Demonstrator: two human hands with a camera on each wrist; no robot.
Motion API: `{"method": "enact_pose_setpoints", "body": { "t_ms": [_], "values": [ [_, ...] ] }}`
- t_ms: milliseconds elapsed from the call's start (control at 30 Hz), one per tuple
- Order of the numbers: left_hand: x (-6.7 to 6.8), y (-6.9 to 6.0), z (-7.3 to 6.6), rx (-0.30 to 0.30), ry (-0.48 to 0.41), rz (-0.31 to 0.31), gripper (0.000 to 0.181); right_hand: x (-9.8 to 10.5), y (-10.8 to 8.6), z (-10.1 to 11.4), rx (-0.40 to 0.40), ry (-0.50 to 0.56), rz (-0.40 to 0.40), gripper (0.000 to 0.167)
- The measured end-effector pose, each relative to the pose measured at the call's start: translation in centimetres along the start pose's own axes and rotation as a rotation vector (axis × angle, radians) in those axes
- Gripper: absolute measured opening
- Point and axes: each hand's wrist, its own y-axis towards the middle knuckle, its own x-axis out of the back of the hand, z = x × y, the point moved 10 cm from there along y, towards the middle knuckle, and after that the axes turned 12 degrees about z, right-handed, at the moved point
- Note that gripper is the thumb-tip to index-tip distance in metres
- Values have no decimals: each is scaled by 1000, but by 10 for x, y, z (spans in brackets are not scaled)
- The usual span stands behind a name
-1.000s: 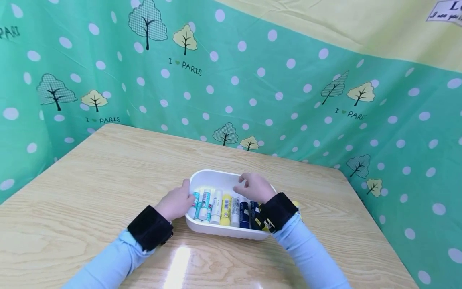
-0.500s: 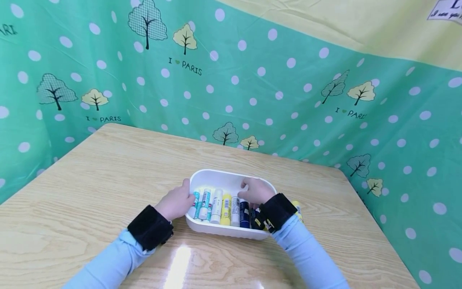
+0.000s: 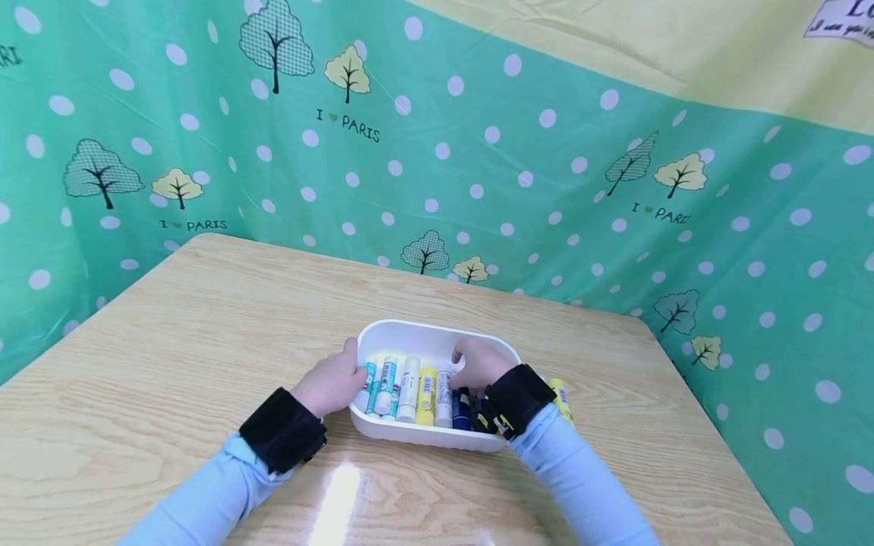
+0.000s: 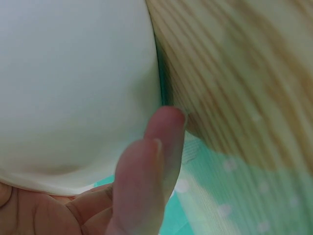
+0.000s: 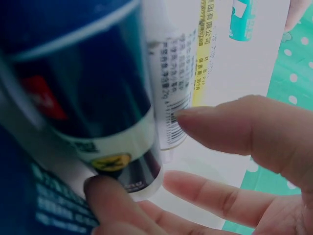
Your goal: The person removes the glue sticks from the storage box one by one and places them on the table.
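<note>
A white plastic basket (image 3: 403,436) stands on the wooden table, holding a row of glue sticks. My left hand (image 3: 331,383) grips its left rim; in the left wrist view the fingers lie against the white wall (image 4: 78,88). My right hand (image 3: 481,364) is down in the basket's right part with bent fingers. In the right wrist view, its thumb (image 5: 220,120) lies by a white glue stick (image 5: 171,73), and other fingers reach around the lower end of a dark blue glue stick (image 5: 98,83). No firm hold shows there. Another dark blue stick (image 5: 54,196) is partly hidden.
A yellow glue stick (image 3: 561,396) lies on the table (image 3: 649,425) just right of the basket. Inside are a yellow stick (image 3: 426,396), a tall white one (image 3: 408,388) and several teal-and-white ones (image 3: 387,383). A green dotted curtain (image 3: 437,152) hangs behind.
My right hand has lowered into the basket and shifted slightly, its fingers now down among the dark blue sticks. The left hand stays on the rim.
</note>
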Motion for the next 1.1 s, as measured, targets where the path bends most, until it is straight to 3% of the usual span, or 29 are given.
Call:
{"method": "enact_pose_setpoints", "body": {
  "t_ms": [200, 367, 467, 733, 1100],
  "values": [
    [0, 1, 0, 0, 5, -5, 43, -1, -1, 2, -37, -64, 1, 26],
    [0, 1, 1, 7, -5, 5, 44, -5, 0, -1, -79, -55, 24, 13],
    [0, 0, 1, 6, -8, 5, 43, -5, 1, -4, -82, -58, 27, 13],
    [1, -2, -2, -10, -5, -9, 41, 0, -5, 3, 0, -78, -25, 19],
    [0, -1, -2, 0, -13, 3, 44, 3, -9, 10, 113, -10, -15, 35]
  ]
}}
